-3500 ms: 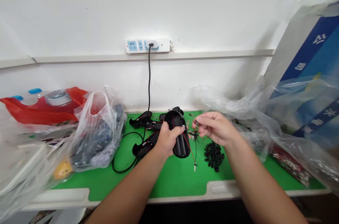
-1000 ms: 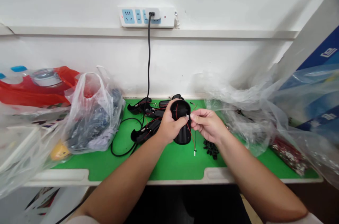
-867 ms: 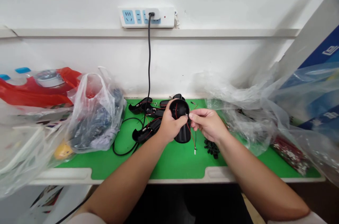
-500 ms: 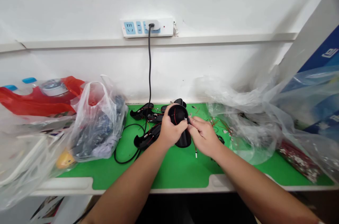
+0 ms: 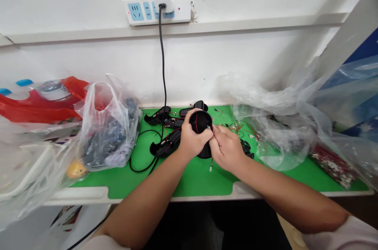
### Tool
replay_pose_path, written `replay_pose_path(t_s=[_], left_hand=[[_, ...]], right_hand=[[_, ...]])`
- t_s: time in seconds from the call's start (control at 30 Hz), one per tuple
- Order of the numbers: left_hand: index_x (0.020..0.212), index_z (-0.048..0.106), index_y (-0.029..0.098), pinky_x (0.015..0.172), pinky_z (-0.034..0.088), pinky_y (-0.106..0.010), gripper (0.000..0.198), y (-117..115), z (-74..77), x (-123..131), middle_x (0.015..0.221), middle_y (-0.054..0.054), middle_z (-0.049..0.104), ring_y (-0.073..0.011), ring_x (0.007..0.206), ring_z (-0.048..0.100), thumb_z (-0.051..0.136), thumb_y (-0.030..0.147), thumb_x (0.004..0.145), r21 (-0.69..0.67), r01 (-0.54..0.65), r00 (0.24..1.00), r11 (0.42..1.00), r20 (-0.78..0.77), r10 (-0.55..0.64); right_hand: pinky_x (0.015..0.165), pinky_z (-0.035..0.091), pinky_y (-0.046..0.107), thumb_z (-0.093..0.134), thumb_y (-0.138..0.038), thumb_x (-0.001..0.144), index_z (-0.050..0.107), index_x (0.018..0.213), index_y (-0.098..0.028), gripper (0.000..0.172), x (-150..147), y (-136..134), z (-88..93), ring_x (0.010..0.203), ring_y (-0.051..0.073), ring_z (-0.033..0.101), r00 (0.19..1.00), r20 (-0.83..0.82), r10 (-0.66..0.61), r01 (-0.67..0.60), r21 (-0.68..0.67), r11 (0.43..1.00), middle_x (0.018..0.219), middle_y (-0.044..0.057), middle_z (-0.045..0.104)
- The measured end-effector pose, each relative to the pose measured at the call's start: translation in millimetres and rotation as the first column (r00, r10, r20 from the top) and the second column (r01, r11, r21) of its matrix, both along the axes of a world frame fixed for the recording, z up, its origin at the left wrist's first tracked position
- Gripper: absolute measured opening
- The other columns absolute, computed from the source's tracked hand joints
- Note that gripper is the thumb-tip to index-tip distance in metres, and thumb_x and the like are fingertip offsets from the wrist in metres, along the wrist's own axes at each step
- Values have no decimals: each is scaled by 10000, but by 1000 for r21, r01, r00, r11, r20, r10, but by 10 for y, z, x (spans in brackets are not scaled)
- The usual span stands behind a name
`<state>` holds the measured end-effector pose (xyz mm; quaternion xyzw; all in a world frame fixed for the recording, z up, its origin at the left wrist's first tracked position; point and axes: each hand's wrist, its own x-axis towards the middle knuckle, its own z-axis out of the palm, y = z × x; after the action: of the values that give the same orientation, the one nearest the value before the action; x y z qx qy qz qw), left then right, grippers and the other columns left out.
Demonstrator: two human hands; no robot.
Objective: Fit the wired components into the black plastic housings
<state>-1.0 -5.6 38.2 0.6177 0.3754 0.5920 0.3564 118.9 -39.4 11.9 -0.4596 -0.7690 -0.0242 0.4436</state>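
A: Where is the black plastic housing [image 5: 200,118]?
B: Held up over the front part of the green mat [image 5: 201,184], its round open end facing the camera and a red wire [image 5: 197,123] running inside it.

A: How is it gripped?
B: The left hand [image 5: 191,139] is wrapped around its left side, thumb across the front near the rim. The right hand [image 5: 228,147] meets it at the right edge, just beside that thumb; its fingertips are hidden, so I can't tell how tight its grip is or whether it pinches anything.

A: What's near the hands?
B: A white connector [image 5: 210,168] hangs just below. More black housings [image 5: 167,145] lie to the left, with a pile of small black parts [image 5: 247,149] just right of the right hand and loose wires [image 5: 235,126] behind it.

A: Farther out?
B: A stuffed white plastic bag [image 5: 102,134] at left, crumpled clear plastic sheeting [image 5: 265,102] at right, and a power strip [image 5: 183,10] on the wall.
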Motion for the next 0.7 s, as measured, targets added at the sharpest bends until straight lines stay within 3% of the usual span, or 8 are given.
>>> replay_pose_path(t_s=[0.13,0.2,0.27,0.37,0.47,0.5,0.57,0.7], left_hand=[[933,521,164,632,481,-246,360,33,-14,-10,747,22,553,-107,645,543,637,154,593,-262,64,987,963,157,-23],[934,494,172,561,481,-239,357,29,-2,-18,701,39,531,-101,575,552,644,199,611,-400,169,963,901,263,-64],[1001,452,194,487,485,-258,429,-8,18,-19,711,36,545,-126,516,578,646,243,622,-493,325,927,807,333,-169],[1097,393,225,401,477,-283,523,-96,24,2,709,23,570,-170,457,593,636,268,636,-570,501,864,651,367,-344],[1164,373,234,397,477,-273,562,-156,5,26,640,38,549,-162,434,579,615,273,658,-573,570,822,589,389,-417],[1188,369,237,409,481,-272,565,-162,3,28,639,38,545,-156,440,577,603,295,678,-560,584,811,588,391,-434],[1214,387,234,490,511,-287,564,-157,12,24,723,10,576,-156,527,604,610,334,705,-506,581,814,638,332,-477],[1221,462,204,856,490,-365,672,-130,38,19,1093,-83,595,-243,989,588,743,303,618,-268,434,894,860,13,-447]], right_hand=[[619,435,295,389,-216,878,632,963,-123,274,25,60,61,643,154,492,996,-73,57,-64,-90,994,700,56,523],[623,441,296,423,-270,881,657,934,-146,270,102,132,116,635,148,498,979,-165,122,-149,-157,976,682,41,519],[670,463,306,455,-327,878,647,1031,-184,284,206,218,166,709,155,544,916,-357,182,-266,-202,943,771,48,572],[849,463,359,471,-404,872,464,1298,-279,444,346,327,196,1002,189,563,726,-631,275,-493,-198,847,1138,53,590],[953,417,404,487,-439,862,451,1309,-304,468,419,385,173,1124,209,529,614,-705,355,-674,-234,701,1253,30,561],[956,418,410,506,-437,854,494,1276,-296,445,430,394,163,1108,212,545,604,-714,355,-690,-246,680,1227,30,584],[949,432,412,551,-418,833,563,1207,-285,398,440,397,153,1070,212,576,598,-733,323,-662,-225,715,1179,28,620],[940,460,397,610,-374,797,604,1160,-262,379,404,343,179,1060,213,592,667,-704,244,-468,-142,872,1168,36,629]])
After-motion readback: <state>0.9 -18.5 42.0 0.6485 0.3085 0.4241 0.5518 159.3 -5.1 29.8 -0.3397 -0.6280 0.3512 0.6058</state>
